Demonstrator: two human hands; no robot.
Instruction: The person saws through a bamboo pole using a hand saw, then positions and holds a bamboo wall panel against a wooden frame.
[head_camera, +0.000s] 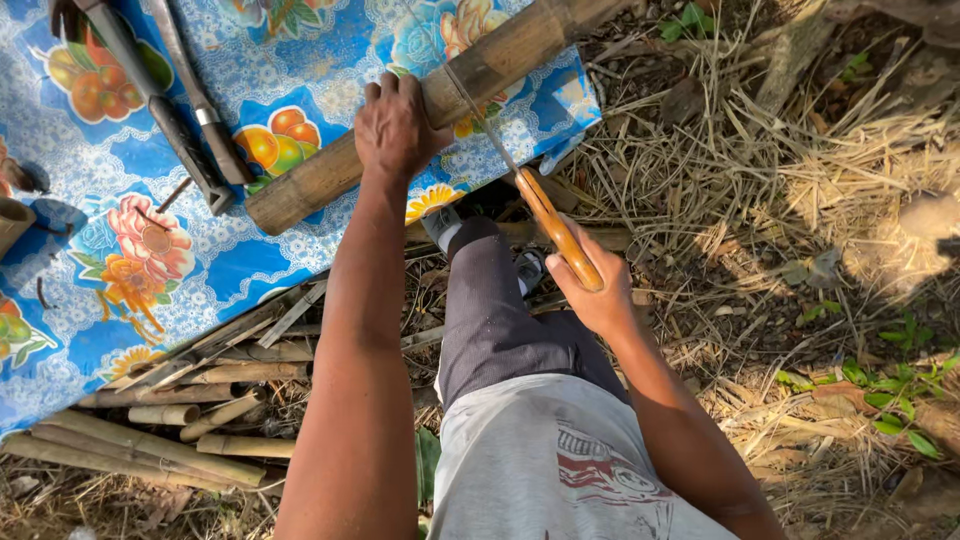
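A thick bamboo pole (500, 60) lies slantwise across a blue flowered plastic sheet (100, 260). My left hand (395, 125) presses down on top of the pole near its middle. My right hand (595, 290) grips the orange wooden handle of a handsaw (555, 230). The saw's thin blade runs up and left and rests across the pole just right of my left hand. My grey-trousered leg and shoe show below the pole.
Two metal tools with dark handles (190, 130) lie on the sheet at upper left. Several split bamboo strips and short bamboo pieces (190, 410) are piled at lower left. Dry straw and grass (800, 200) cover the ground on the right.
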